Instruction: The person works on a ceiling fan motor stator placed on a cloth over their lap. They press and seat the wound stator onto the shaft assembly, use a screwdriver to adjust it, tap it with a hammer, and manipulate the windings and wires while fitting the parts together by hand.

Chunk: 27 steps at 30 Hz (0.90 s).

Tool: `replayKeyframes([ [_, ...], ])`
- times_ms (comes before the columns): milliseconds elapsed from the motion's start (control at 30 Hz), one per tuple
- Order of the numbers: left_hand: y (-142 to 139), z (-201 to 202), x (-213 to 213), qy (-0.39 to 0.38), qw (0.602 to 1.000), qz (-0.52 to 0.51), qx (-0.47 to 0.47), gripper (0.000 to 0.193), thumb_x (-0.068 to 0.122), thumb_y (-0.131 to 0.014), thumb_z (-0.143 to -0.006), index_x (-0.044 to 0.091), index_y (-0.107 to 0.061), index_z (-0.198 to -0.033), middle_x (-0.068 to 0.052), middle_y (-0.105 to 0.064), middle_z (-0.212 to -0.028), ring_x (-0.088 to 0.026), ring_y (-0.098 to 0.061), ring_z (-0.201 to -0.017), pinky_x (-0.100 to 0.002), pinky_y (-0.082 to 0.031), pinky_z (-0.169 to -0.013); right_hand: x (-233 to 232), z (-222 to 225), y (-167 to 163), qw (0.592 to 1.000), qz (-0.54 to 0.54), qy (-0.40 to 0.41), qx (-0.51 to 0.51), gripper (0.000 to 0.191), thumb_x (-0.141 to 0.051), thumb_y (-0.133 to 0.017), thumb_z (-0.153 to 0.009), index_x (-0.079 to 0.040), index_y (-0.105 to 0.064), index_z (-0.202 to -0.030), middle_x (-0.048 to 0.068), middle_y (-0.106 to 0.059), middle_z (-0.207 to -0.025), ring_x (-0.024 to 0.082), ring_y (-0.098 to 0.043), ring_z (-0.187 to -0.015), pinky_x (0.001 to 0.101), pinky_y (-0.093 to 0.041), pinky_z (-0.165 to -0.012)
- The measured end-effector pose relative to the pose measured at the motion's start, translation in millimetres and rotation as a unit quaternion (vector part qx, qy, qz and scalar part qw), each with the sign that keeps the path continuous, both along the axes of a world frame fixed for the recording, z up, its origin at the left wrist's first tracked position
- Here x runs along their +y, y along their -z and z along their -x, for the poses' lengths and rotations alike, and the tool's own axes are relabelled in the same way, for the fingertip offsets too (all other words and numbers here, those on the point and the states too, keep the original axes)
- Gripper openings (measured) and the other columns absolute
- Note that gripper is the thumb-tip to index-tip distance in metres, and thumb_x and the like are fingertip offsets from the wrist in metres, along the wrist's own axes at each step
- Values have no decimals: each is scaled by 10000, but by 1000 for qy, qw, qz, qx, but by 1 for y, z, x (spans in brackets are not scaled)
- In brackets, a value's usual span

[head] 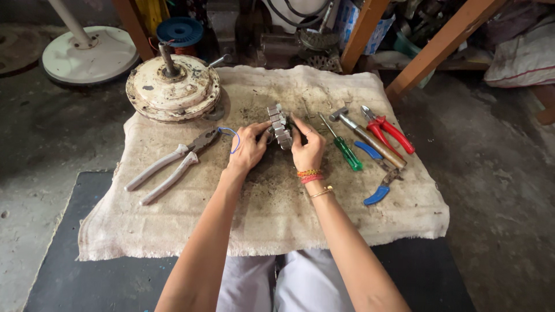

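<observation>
Our left hand (248, 147) and right hand (307, 147) both close around the toothed metal core (280, 126) at the cloth's (272, 214) centre; it carries no wire; motor housing (173, 89) at ten o'clock, pliers (173, 164) at nine, screwdriver (342, 143) at three lie untouched.

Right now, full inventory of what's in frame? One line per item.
stator core: 1, grey metal, cloth centre, held by both hands
cloth: 1, beige, stained, on floor
motor housing: 1, off-white, rusty, cloth's far left corner
grey pliers: 1, left of hands
screwdriver: 1, green handle, right of hands
hammer: 1, wooden handle, beside screwdriver
red pliers: 1, far right
blue pliers: 1, right, near edge
fan base: 1, white, top left
wire spool: 1, blue, top
left hand: 1, on core
right hand: 1, on core, bangles at wrist
</observation>
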<state>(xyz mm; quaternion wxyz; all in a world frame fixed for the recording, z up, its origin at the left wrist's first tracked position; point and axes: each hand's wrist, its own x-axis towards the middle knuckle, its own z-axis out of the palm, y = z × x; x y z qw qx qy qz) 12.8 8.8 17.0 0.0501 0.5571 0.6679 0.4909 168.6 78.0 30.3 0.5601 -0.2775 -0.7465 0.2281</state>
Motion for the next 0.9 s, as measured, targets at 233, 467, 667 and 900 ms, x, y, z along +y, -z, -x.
replayKeyframes([
  [233, 2, 1, 1, 0, 1000, 11, -24, 283, 132, -656, -918, 70, -742, -1180, -196, -728, -1093, -390, -701, -993, -443, -554, -865, 1, 0, 5, 999, -1, 23, -23, 339, 44, -665, -884, -63, -758, -1193, 182, -765, -1038, 300, -759, -934, 351, -576, -825],
  [467, 4, 2, 2, 0, 1000, 5, -9, 274, 128, -654, -923, 65, -749, -1172, -196, -734, -1101, -396, -697, -999, -450, -548, -876, 3, -3, 0, 999, -10, 26, 15, 312, 36, -649, -926, -52, -736, -1212, 189, -765, -1081, 290, -765, -980, 355, -577, -864],
  [667, 4, 3, 1, 7, 1000, -2, -15, 287, 115, -647, -913, 60, -742, -1178, -196, -729, -1114, -392, -696, -1006, -448, -549, -886, -2, -1, 1, 999, 23, 19, -45, 300, 32, -683, -894, -64, -764, -1166, 172, -777, -1023, 284, -766, -910, 335, -574, -794],
  [900, 3, 2, 1, 3, 1000, 10, -14, 278, 128, -652, -924, 65, -744, -1179, -200, -728, -1099, -396, -696, -1007, -450, -549, -883, -2, -1, -1, 1000, -29, -2, 2, 356, 65, -638, -899, -53, -740, -1219, 169, -763, -1139, 286, -768, -1035, 341, -585, -891],
])
